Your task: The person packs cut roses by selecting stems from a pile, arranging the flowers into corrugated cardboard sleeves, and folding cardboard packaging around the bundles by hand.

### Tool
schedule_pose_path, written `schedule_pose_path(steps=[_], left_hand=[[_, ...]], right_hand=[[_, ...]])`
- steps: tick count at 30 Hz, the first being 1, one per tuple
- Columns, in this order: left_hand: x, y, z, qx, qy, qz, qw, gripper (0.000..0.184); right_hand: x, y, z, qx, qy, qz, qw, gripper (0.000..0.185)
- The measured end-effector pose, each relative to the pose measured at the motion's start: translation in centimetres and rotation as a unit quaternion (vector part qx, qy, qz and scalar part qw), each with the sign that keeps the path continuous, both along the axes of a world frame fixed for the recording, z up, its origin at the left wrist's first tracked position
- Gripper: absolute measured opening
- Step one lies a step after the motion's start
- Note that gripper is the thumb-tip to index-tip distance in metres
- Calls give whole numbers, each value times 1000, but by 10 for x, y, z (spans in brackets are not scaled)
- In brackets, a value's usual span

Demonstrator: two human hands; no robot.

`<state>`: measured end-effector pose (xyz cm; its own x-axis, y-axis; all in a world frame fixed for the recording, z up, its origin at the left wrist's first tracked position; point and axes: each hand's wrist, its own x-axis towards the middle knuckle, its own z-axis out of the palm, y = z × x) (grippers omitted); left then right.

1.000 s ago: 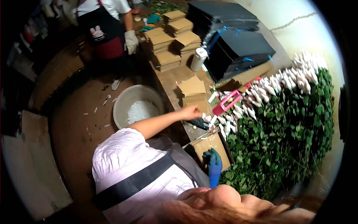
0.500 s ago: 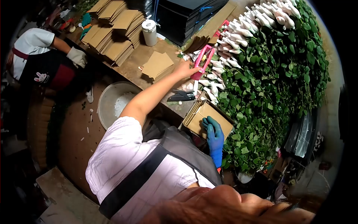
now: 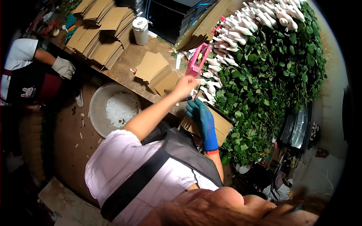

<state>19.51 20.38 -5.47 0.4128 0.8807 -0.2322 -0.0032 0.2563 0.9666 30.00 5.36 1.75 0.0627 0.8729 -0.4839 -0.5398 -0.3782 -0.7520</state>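
My left hand (image 3: 184,87), bare and slightly blurred, hovers by the near end of a pink holder (image 3: 189,70), fingers closed; what they hold, if anything, I cannot make out. Below its wrist shows the end of a black stapler (image 3: 186,98), mostly hidden by the arm. My right hand (image 3: 202,114), in a blue-green glove, is raised over an open box of cardboard pieces (image 3: 221,126), fingers stretched out and nothing seen in them. Beside both hands lie many leafy stems (image 3: 260,71) with white-wrapped heads (image 3: 235,35) turned to the table.
Stacks of brown cardboard (image 3: 98,28), a smaller cardboard pile (image 3: 152,67) and a white lidded cup (image 3: 140,31) stand on the table. A large tub (image 3: 98,109) with white scraps sits on the floor. At left is another person (image 3: 34,75) wearing a work glove.
My left hand has drawn back from the pink holder toward my right hand. My right hand has risen from the cardboard box toward the left. The view has shifted slightly.
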Motion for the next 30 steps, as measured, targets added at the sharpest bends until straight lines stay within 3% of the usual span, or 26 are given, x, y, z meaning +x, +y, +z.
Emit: schedule_pose_path(steps=[1,2,3,4,5,7,9,10,13,15,17,18,19,21,24,27,30], left_hand=[[-10,-26,10,-16,-19,-9,1000,29],[-21,-46,20,42,19,-21,999,29],[-29,-61,39,8,44,-49,998,27],[-28,-74,27,-23,-27,-37,999,24],[-28,-82,14,-56,-97,-25,993,22],[-54,-57,34,-126,-59,-184,973,18],[-68,-32,35,-218,-25,-264,939,21],[-69,-22,35,-149,-3,-298,943,21],[-64,11,31,-101,43,-394,913,26],[-64,30,20,-230,-25,-390,891,34],[-55,36,4,-236,35,-297,925,38],[-47,41,-16,-195,25,-267,943,45],[-37,47,-16,-236,1,-228,945,50],[-18,56,-11,-245,-13,-143,959,48],[4,74,-23,-156,68,-152,973,35],[15,82,-52,-71,99,-120,985,33],[16,80,-59,-68,184,-132,972,22]], right_hand=[[0,6,-5,-18,71,-17,997,45],[-1,13,-3,-38,89,-14,995,41],[7,17,-21,32,-98,48,994,39],[11,23,-34,100,-280,108,949,37],[16,19,-42,36,-232,108,966,34],[6,24,-19,-100,-135,88,982,28],[-12,18,-14,-81,-202,29,976,31],[-17,16,-12,-71,-201,20,977,31],[-25,10,2,-49,-181,-21,982,33],[-19,12,17,-47,-150,-59,986,33],[-6,6,15,-28,-168,-3,985,33],[6,0,4,-34,-169,47,984,33],[6,-2,8,-44,-166,98,980,33],[1,-8,16,-103,-188,101,971,32],[-4,-9,13,-117,-211,105,965,30],[-6,-6,-3,-92,-234,91,963,28],[-2,3,-4,-123,-247,121,954,29]])
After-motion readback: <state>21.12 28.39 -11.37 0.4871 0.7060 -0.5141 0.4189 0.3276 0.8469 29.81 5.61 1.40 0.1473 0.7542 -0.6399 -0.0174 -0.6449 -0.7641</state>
